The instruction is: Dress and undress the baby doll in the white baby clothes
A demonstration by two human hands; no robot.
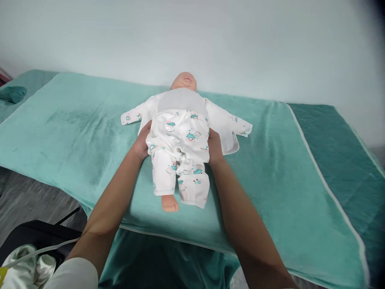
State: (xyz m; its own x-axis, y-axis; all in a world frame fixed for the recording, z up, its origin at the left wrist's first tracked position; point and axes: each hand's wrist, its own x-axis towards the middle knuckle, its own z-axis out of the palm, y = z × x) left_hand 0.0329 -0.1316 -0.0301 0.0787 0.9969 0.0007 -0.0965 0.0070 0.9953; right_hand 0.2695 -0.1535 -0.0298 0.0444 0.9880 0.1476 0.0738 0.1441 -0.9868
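A baby doll [184, 81] lies on its back, head toward the wall. It wears white baby trousers [183, 134] with a green animal-and-house print, pulled high over its belly. Under it a matching shirt [225, 116] is spread, both sleeves stretched out sideways. My left hand [142, 140] is closed at the left side of the trousers, its fingertips partly hidden by the cloth. On the opposite side my right hand [214, 147] grips the trousers, most fingers tucked out of sight. One bare foot [170, 203] sticks out of the left trouser leg; the right leg's cuff covers the other.
A teal cloth [90, 120] covers the bed, with a darker quilted part [345, 152] at right. A pale wall [210, 40] stands behind. At lower left a black seat [39, 233] holds white fabric [24, 267], with a pale cable [51, 248] crossing over.
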